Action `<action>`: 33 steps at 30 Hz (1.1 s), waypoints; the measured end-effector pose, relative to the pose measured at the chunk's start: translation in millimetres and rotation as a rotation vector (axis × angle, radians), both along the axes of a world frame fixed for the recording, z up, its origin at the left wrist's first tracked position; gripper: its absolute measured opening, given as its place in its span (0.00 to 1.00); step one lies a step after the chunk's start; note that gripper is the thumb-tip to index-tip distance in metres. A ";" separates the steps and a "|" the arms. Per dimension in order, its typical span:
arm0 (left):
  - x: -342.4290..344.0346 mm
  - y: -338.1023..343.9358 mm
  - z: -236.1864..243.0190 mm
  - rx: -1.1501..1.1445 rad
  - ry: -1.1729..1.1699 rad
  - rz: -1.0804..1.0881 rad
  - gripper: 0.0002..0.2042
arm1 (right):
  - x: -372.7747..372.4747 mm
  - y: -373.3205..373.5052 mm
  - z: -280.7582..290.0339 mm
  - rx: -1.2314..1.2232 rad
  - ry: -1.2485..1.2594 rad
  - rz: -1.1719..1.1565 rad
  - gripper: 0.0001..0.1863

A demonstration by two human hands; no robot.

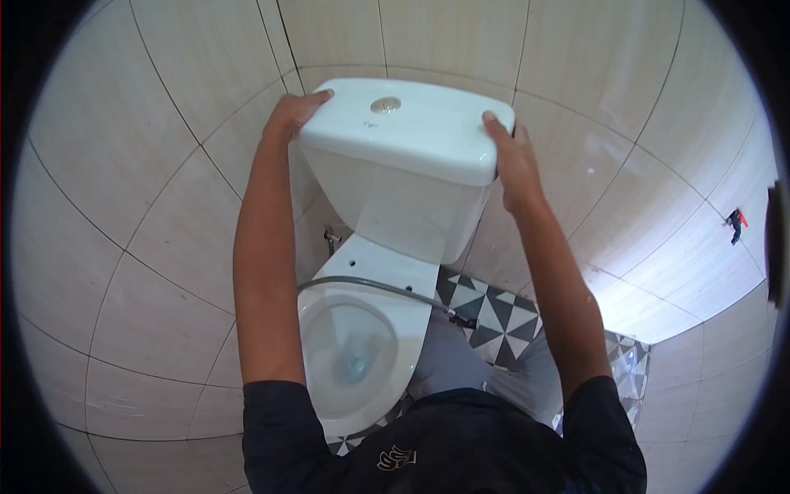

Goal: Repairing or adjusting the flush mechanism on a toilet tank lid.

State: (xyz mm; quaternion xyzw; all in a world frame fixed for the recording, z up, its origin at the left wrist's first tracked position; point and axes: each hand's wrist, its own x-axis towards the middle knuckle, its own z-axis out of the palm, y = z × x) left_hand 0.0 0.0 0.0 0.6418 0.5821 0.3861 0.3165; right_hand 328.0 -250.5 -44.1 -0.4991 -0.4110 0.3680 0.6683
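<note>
A white toilet tank point(395, 193) stands against the tiled wall, its white lid point(428, 132) on top with a round silver flush button point(385, 105). My left hand point(290, 115) is closed on the lid's left end, thumb on the top face. At the right end my right hand point(516, 158) grips the lid in the same way. The fingers of both hands are largely hidden, so how far they reach down the tank's sides is unclear. Below the tank is the white toilet bowl point(403, 362), without a seat, with water inside.
A grey hose point(362, 281) with a black end piece point(465, 322) lies across the bowl's rear rim. Behind the bowl, a metal valve point(332, 237) sits on the wall. A red-handled tap point(736, 224) juts from the right wall. Black-and-white patterned tiles point(494, 313) cover the floor.
</note>
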 end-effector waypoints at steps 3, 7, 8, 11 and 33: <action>10.0 4.8 11.4 0.052 0.264 0.033 0.49 | 3.0 22.6 -15.6 0.122 -0.052 -0.130 0.40; 5.1 6.2 18.5 -0.081 0.307 0.044 0.48 | -5.6 19.7 -14.4 0.139 0.057 -0.124 0.54; 1.1 6.9 17.0 -0.029 0.292 0.066 0.50 | -7.2 24.8 -17.6 0.188 0.098 -0.111 0.54; 1.1 -12.9 38.5 0.086 0.204 0.143 0.49 | -12.9 27.2 -10.3 0.356 0.156 -0.101 0.55; 356.0 -254.1 -173.8 0.146 -1.305 -1.377 0.51 | 98.0 -429.6 -241.8 0.213 -0.655 -0.249 0.19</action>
